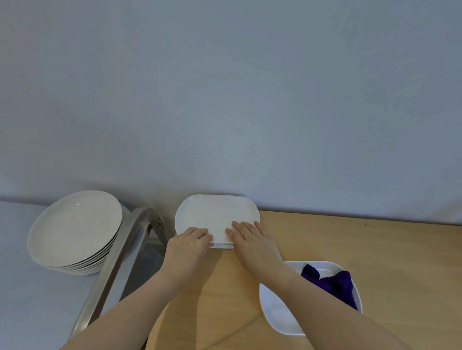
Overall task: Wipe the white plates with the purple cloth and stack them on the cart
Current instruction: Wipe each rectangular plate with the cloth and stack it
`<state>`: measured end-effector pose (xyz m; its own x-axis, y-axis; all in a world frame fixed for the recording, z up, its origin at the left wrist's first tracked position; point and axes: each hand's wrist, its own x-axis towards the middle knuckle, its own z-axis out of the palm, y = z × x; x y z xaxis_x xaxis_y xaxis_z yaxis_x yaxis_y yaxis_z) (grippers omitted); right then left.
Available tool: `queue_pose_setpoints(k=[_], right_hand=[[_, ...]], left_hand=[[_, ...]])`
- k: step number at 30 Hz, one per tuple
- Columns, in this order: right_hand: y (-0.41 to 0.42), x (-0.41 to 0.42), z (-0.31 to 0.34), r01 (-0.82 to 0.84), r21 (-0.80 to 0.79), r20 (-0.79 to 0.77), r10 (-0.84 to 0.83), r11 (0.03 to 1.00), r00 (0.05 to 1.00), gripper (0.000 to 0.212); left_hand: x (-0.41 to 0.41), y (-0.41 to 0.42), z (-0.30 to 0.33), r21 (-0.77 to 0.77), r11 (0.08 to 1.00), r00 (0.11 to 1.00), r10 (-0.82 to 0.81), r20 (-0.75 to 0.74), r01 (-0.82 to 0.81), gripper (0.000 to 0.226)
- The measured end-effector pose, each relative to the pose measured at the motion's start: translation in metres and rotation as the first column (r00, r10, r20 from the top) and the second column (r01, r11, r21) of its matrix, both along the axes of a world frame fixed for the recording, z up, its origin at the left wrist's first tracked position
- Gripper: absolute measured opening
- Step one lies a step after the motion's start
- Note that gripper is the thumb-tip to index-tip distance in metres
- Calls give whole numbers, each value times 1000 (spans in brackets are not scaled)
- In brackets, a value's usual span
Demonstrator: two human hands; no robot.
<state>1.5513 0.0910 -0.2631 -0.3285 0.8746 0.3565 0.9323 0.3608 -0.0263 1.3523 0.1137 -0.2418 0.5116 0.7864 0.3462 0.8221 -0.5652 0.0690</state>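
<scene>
Both hands (192, 239) (248, 236) touch oblong plate (212, 213) at table edge (162, 317)

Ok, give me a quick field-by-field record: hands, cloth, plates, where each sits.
left hand: fingers curled over near edge of the oblong white plate
right hand: fingers straight, flat on the same plate
oblong white plate: top of a small stack at the wooden table's far edge
purple cloth: bunched in a white dish on the table, untouched by either hand
round white plates: stacked on the cart, beside its metal rail
</scene>
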Motion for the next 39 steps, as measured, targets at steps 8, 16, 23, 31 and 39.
queue_pose_setpoints(k=[8, 16, 23, 31, 39], right_hand=[[-1, -4, -1, 42, -111, 12, -40, 993, 999, 46], [-5, -6, 3, 70, -94, 70, -64, 993, 995, 56], [-33, 17, 24, 259, -56, -111, -264, 964, 958, 37], [-113, 57, 22, 456, -110, -165, -469, 883, 868, 39], [-148, 67, 19, 557, -288, -55, -594, 779, 802, 71]], left_hand=[[1, 2, -8, 12, 999, 998, 36, 46, -36, 11], [10, -7, -5, -11, 997, 996, 81, -34, -82, 30], [58, -50, 11, 4, 999, 993, -53, 103, 53, 24], [111, -110, -1, -283, 959, 998, 7, 57, 10, 60], [126, -135, 1, -517, 840, 963, 250, 100, -164, 57]])
